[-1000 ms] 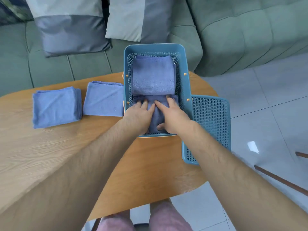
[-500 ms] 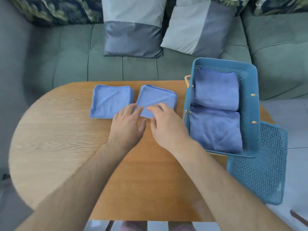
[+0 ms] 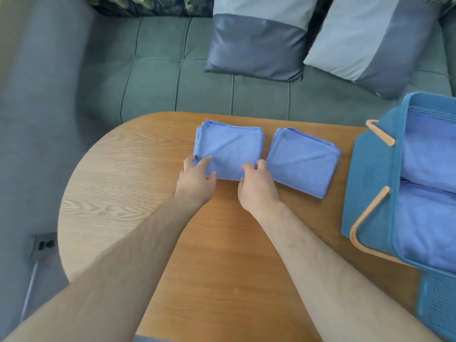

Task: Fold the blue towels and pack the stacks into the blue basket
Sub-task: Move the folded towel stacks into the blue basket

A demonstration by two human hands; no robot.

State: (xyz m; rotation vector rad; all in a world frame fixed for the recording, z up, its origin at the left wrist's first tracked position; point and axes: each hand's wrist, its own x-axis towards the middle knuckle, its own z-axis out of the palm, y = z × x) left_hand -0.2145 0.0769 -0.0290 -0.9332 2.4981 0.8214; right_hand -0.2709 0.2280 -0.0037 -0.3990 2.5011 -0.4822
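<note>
Both hands' (image 3: 196, 185) fingers (image 3: 203, 161) pinch the left towel stack's (image 3: 229, 146) near edge.

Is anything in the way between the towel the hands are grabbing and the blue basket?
Yes. The left hand and right hand grip the held towel. The second towel lies on the table between it and the blue basket, so it probably needs lifting over.

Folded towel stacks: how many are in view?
4. Two on the table: left stack, held by left hand and right hand, right stack beside it. Two in the blue basket: far stack, near stack. More may hide beneath.
</note>
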